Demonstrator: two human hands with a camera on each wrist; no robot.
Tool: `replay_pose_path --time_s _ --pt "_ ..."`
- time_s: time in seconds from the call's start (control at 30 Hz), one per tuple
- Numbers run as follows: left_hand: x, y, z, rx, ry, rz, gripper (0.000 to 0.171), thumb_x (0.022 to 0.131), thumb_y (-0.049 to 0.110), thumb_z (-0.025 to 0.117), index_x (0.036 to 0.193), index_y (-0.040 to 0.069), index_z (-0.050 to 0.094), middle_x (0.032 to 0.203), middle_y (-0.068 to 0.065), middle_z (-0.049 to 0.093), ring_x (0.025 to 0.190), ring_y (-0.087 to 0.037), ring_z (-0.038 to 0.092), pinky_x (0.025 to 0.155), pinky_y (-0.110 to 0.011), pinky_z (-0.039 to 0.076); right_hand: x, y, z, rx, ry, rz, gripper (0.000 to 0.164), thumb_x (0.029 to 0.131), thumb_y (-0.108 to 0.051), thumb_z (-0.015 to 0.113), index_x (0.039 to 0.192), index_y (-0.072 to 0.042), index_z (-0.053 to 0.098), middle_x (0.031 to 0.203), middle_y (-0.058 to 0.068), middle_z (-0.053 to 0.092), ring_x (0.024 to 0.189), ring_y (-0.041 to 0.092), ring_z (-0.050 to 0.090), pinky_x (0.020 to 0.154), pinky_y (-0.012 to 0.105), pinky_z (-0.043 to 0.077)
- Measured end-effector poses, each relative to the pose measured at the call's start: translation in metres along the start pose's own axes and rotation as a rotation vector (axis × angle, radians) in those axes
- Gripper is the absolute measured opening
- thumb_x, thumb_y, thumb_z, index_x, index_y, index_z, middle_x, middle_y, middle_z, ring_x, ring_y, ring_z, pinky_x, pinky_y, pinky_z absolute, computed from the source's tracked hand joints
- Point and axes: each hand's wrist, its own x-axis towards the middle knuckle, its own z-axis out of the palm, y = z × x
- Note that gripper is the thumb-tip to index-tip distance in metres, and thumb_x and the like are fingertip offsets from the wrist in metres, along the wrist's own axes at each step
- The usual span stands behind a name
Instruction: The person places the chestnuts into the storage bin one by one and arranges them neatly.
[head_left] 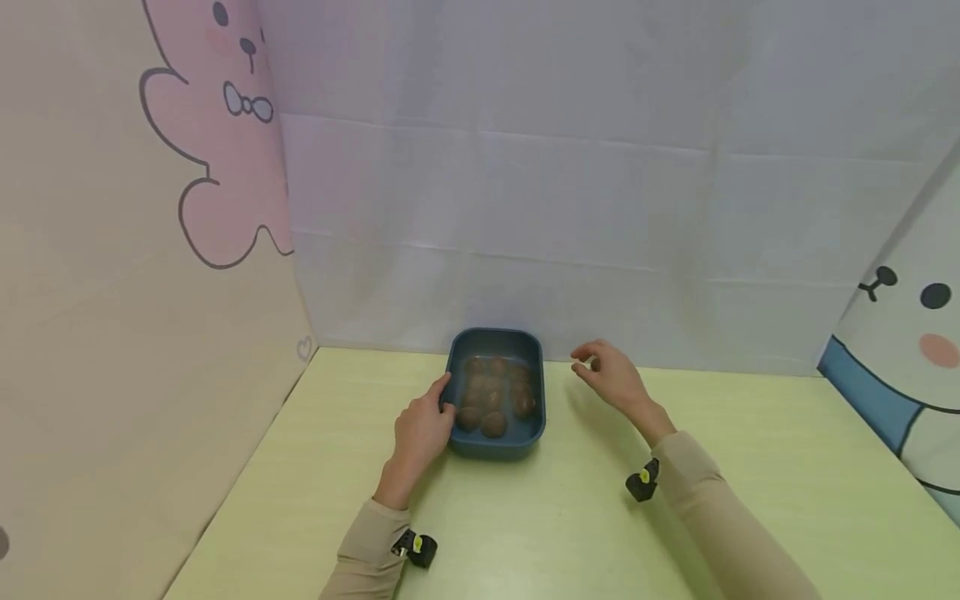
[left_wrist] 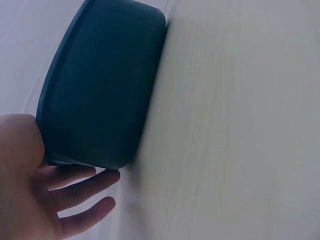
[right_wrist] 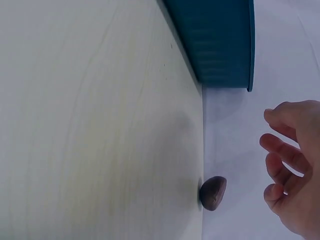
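Observation:
A dark blue rectangular bin (head_left: 496, 451) stands on the table near the back wall, with several round brown chestnuts (head_left: 493, 424) inside. My left hand (head_left: 422, 429) holds the bin's left side, thumb at the rim; in the left wrist view some fingers (left_wrist: 84, 220) reach past the bin's outer wall. To the right of the bin, my right hand (head_left: 613, 379) hovers with loosely bent fingers and nothing in its grasp. One loose chestnut (right_wrist: 213, 193) lies at the table's back edge, below the right hand and partly hidden by it in the head view.
The pale yellow table (head_left: 525, 533) meets a white cloth wall (head_left: 495, 208) right behind the bin. Side panels with a pink cartoon bear (head_left: 225, 167) on the left and a white cartoon figure (head_left: 915, 333) on the right flank the table.

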Motion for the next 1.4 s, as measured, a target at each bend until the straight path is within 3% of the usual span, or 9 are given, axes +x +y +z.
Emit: replay_pose_path --time_s 0.13,0.3,0.67,1.07,1.4 --pt "-0.001 -0.001 0.0 -0.003 -0.001 -0.016 0.055 0.091 0.015 0.054 0.146 0.02 0.052 0.048 -0.002 0.04 0.043 -0.014 0.025 0.042 -0.028 0.02 0.0 0.011 -0.004 0.034 -0.044 0.017 0.028 0.095 -0.017 0.063 0.117 0.0 0.068 0.114 0.018 0.063 0.1 0.034 0.066 0.089 0.05 0.052" --pt "-0.002 -0.001 0.001 -0.007 0.005 -0.005 0.054 0.091 0.015 0.055 0.145 0.019 0.053 0.048 -0.003 0.041 0.043 -0.013 0.025 0.041 -0.028 0.02 0.0 0.026 -0.006 0.005 -0.035 0.042 0.03 0.094 -0.016 0.063 0.118 0.001 0.067 0.118 0.02 0.061 0.109 0.037 0.06 0.096 0.054 0.046" --pt "-0.001 -0.001 -0.002 0.0 -0.004 -0.017 0.056 0.09 0.016 0.053 0.146 0.02 0.052 0.049 -0.003 0.042 0.044 -0.014 0.026 0.042 -0.029 0.021 -0.005 0.054 -0.006 0.0 -0.041 0.104 0.04 0.092 -0.019 0.065 0.126 0.003 0.062 0.126 0.025 0.053 0.117 0.044 0.054 0.099 0.058 0.042" --pt "-0.001 0.0 -0.002 0.001 0.001 0.002 0.055 0.09 0.016 0.053 0.145 0.021 0.053 0.049 -0.004 0.043 0.044 -0.014 0.027 0.042 -0.029 0.022 -0.009 0.064 -0.004 -0.005 -0.083 0.133 0.054 0.089 -0.017 0.068 0.137 0.003 0.054 0.128 0.027 0.05 0.116 0.045 0.053 0.098 0.06 0.041" --pt "-0.002 0.002 -0.005 -0.008 0.012 0.012 0.055 0.09 0.015 0.054 0.145 0.019 0.054 0.048 -0.004 0.043 0.043 -0.014 0.025 0.041 -0.029 0.021 -0.004 0.061 -0.002 -0.053 -0.084 0.133 0.049 0.09 -0.017 0.067 0.133 0.003 0.057 0.129 0.026 0.054 0.12 0.045 0.053 0.101 0.06 0.041"
